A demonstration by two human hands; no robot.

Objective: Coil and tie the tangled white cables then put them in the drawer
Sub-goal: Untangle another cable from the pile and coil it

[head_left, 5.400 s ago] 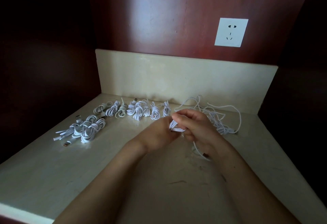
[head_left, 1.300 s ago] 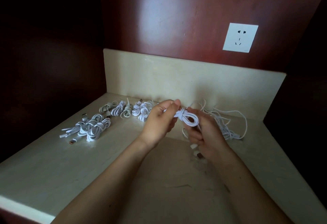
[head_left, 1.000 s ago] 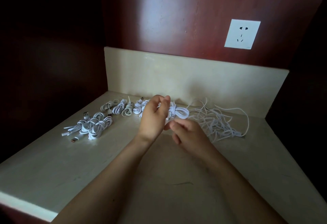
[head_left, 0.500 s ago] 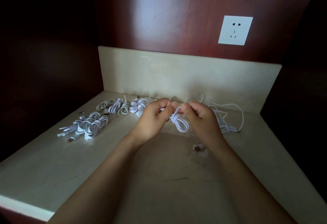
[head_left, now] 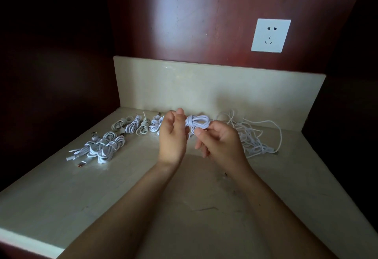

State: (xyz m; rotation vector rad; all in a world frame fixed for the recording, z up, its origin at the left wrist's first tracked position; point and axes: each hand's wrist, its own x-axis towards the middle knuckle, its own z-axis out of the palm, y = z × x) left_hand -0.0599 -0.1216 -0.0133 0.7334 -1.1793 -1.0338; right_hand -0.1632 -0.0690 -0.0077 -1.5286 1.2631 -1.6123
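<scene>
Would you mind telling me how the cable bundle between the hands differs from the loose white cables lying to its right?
The held bundle is a compact coil wrapped round its middle; the loose cables sprawl in tangled loops. The held bundle is raised between the left hand and right hand; the loose cables lie on the counter. Both are thin white cable.

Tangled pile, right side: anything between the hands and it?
Nothing visible in the way: the tangled pile lies just beyond the right hand on the counter. But that hand and the left hand are holding a coiled cable.
</scene>
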